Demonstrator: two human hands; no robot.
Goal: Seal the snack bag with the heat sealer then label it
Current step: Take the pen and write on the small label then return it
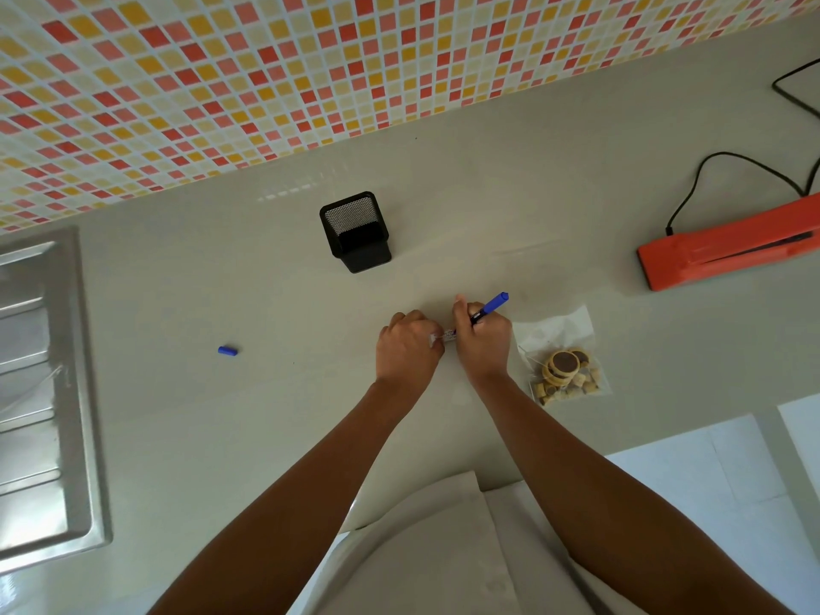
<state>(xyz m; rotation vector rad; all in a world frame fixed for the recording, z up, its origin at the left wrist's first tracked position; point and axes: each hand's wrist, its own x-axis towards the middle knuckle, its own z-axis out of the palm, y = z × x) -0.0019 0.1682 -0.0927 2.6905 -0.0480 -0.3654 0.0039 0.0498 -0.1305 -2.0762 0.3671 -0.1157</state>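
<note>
A clear snack bag (565, 361) with round biscuits and small pieces lies flat on the grey counter, just right of my right hand. My right hand (483, 339) grips a blue marker (490, 307), its tip down on a small white label (445, 336). My left hand (406, 348) pinches that label at its left end, fingers curled. The two hands touch over the label, which is mostly hidden. The orange heat sealer (727, 248) lies at the far right with its jaw down, well apart from the bag.
A black mesh pen holder (355, 233) stands behind the hands. The blue marker cap (227, 350) lies to the left. A steel sink (44, 392) fills the left edge. The sealer's black cable (732, 159) loops at the back right. A tiled wall runs behind.
</note>
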